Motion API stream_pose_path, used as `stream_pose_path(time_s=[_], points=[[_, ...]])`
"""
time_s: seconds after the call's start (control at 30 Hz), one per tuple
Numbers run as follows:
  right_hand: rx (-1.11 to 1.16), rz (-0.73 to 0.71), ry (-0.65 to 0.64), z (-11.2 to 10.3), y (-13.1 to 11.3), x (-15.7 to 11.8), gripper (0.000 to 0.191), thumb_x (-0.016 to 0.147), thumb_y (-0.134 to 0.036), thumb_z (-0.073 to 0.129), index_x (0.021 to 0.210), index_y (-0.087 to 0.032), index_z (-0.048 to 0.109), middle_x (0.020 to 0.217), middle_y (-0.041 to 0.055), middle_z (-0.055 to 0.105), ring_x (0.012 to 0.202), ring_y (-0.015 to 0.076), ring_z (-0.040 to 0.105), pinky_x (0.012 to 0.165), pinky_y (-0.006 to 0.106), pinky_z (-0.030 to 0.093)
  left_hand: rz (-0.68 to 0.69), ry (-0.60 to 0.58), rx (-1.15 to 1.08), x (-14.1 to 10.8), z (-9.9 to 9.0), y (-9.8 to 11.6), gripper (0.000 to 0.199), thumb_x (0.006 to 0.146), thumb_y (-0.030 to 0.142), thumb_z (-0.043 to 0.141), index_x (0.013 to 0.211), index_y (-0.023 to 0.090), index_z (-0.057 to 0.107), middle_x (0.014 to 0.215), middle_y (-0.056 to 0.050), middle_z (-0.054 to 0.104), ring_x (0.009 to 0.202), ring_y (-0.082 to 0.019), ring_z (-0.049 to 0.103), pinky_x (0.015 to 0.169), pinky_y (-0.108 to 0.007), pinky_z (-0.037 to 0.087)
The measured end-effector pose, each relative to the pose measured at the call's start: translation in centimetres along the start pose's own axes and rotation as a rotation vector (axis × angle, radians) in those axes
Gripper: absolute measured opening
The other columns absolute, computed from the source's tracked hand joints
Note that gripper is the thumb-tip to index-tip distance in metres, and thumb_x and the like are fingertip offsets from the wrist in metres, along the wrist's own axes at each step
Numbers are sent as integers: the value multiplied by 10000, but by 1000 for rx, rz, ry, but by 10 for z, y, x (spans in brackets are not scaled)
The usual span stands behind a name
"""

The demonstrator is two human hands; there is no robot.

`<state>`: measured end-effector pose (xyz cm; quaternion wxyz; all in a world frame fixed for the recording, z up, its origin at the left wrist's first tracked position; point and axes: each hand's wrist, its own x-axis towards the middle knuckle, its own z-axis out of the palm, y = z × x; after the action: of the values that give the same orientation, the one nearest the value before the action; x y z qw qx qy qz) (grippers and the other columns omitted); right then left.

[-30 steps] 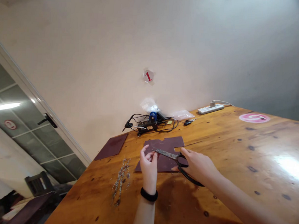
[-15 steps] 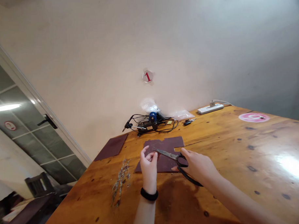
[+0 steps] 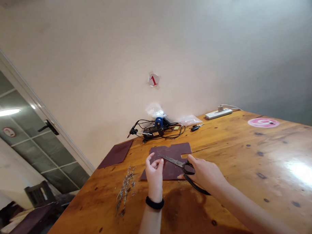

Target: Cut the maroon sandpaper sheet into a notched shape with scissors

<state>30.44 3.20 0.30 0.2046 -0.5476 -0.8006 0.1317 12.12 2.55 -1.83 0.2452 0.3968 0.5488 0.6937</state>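
My right hand (image 3: 205,171) grips black-handled scissors (image 3: 179,163), whose blades point left over a dark maroon sheet (image 3: 174,150) with a notched edge. Close to the blade tips, my left hand (image 3: 154,171) has its thumb and index finger pinched together; whatever lies between them is too small to name. A black band (image 3: 154,203) circles the left wrist. Left of that hand, a strip of small grey, tangled bits (image 3: 125,191) lies on the wooden table (image 3: 91,203).
Behind the sheet lies a black device with cables (image 3: 155,130), next to clear plastic bags (image 3: 189,120) and a key (image 3: 196,127). A white power strip (image 3: 219,113) and a pink round sticker (image 3: 263,122) are farther right. Another maroon sheet (image 3: 116,154) lies at the table's left edge.
The whole view has shifted very slightly. Both hands and the scissors keep nearly the same pose over the sheet.
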Motion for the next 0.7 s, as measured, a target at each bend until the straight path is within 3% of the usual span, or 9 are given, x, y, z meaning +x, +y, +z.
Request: stream_pose_path(time_s=[0.37,0.5,0.7], points=[[61,0,-54,7,-1,-2,366,806,-523,622,957,-204,524,954,129,712,886,337,679,585,291,377,-13,15,-39,1,-2,-1,508,666,290,735,1096,182,486,734,-39,706,684,-164,658,683,-289,494],[214,16,-95,14,5,3,387,772,-574,613,768,-225,447,794,67,670,735,267,642,536,259,324,-21,7,-70,0,0,4,518,667,285,749,1094,179,476,751,-49,713,689,-169,677,705,-304,510],[576,-45,-178,32,10,12,522,732,-709,526,646,-220,366,614,-30,463,586,148,435,522,242,262,-31,-8,-205,-3,4,12,510,693,265,744,1101,179,450,826,-50,700,703,-169,688,704,-329,543]])
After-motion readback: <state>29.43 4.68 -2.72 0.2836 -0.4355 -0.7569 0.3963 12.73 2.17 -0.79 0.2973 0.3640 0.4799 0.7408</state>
